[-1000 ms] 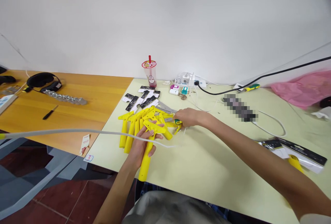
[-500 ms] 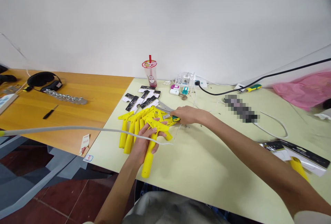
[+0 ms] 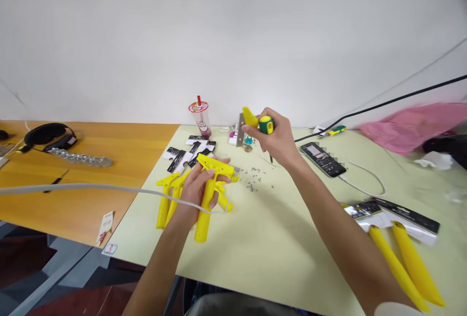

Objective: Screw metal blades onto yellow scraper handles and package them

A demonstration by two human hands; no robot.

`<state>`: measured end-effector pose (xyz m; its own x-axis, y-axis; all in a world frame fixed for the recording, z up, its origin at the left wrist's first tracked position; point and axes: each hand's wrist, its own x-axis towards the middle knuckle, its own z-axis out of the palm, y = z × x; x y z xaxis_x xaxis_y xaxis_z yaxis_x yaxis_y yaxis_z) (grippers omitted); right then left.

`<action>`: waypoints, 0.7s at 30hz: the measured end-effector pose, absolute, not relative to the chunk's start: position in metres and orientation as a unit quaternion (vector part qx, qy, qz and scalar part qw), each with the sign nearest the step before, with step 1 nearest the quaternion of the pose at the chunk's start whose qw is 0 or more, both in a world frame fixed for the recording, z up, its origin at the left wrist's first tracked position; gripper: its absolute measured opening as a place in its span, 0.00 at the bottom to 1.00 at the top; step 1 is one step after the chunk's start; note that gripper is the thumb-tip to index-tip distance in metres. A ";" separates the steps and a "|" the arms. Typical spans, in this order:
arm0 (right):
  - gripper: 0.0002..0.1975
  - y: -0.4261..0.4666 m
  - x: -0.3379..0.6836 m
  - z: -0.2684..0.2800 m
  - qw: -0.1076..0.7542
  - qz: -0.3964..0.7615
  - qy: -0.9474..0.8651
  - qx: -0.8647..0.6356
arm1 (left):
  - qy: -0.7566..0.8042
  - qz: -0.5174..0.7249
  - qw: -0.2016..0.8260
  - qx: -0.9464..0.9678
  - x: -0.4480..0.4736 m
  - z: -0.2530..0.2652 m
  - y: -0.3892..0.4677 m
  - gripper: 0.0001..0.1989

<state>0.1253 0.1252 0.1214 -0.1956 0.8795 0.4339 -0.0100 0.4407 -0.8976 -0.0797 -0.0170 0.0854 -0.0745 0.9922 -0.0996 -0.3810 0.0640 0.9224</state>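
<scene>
My left hand [image 3: 194, 190] is closed around a yellow T-shaped plastic handle [image 3: 203, 221], its grip angled down towards the table's front edge. Several similar yellow handles [image 3: 163, 206] lie beneath and left of it. Raised above the table, my right hand [image 3: 280, 140] holds a green-and-yellow screwdriver [image 3: 266, 125], its shaft pointing down. Between the thumb and fingers of that hand is also a yellow plastic piece [image 3: 249, 117], with a flat metal blade [image 3: 240, 131] beside it. Small screws [image 3: 252, 184] are scattered on the table between the hands.
Black-and-white packaging cards [image 3: 177, 160] lie behind the handles, near a drink cup [image 3: 202, 124]. To the right are a phone [image 3: 323, 159] on a cable, another screwdriver [image 3: 336, 131], a pink cloth [image 3: 404, 124] and yellow pieces [image 3: 418, 262]. A white cable [image 3: 109, 186] crosses the view.
My right hand has lifted away from the pile and moved up, carrying the screwdriver, yellow piece and blade. My left hand still holds the yellow handle. The view has shifted to the right.
</scene>
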 end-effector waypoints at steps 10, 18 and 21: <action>0.32 0.088 0.174 0.170 0.636 0.562 -0.454 -0.271 | 0.386 0.524 0.516 0.557 -0.038 0.153 0.043 0.26; 0.28 0.091 0.189 0.166 0.600 0.395 -0.577 -0.389 | 0.383 0.465 0.486 0.633 -0.011 0.176 0.066 0.26; 0.26 0.092 0.193 0.167 0.559 0.391 -0.604 -0.412 | 0.386 0.446 0.491 0.641 -0.016 0.179 0.069 0.24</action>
